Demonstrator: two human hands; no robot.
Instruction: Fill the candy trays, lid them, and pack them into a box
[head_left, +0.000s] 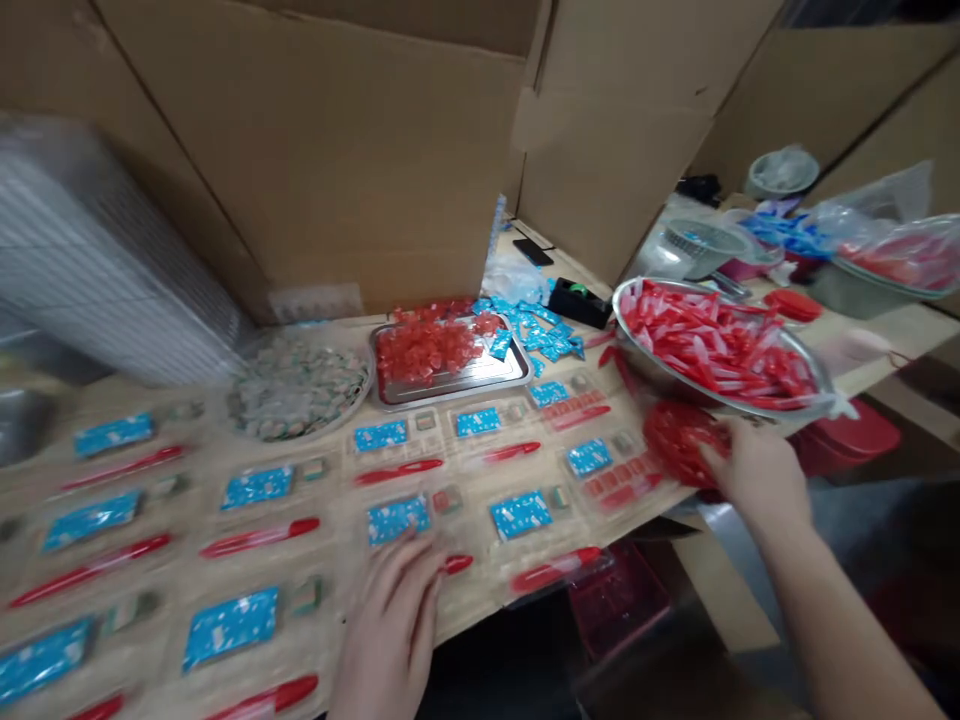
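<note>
My left hand (397, 610) lies over the front of a clear plastic tray, fingers stretched out. Above its fingertips shows a blue patterned packet (397, 518); the tip of a red pen-shaped tool (458, 565) pokes out beside them. My right hand (757, 480) reaches to a red bowl (679, 435) of shiny red pieces at the table edge. Its fingertips are blurred and partly hidden there, so any hold is unclear. Nearby trays hold blue packets, small greenish squares and red tools; two at the right also carry segmented red strips (622, 475).
A metal basin (825, 385) is heaped with wrapped red tools. Behind the trays are a steel tray (450, 385) of red pieces, a round dish (300, 385) of small squares, loose blue packets (551, 335) and a black tape dispenser (579, 302). Cardboard (322, 150) walls the back.
</note>
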